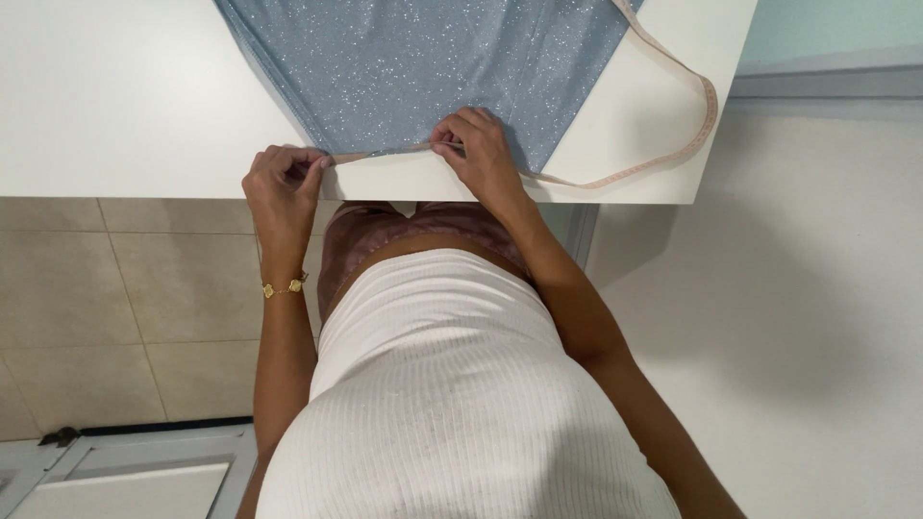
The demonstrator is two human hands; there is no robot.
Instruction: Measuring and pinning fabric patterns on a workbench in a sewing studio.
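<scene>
Pinching the measuring tape (615, 178) taut between the left hand (282, 183) and right hand (478, 149), both grips closed on it, works best flush along the blue fabric (413, 67) hem between them at the desk (115, 106) edge.

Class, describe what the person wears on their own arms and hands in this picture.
Both arms are bare, with no sleeves and no gloves. The left hand has a thin gold chain bracelet at the wrist. The right hand shows no jewellery that can be made out.
</scene>
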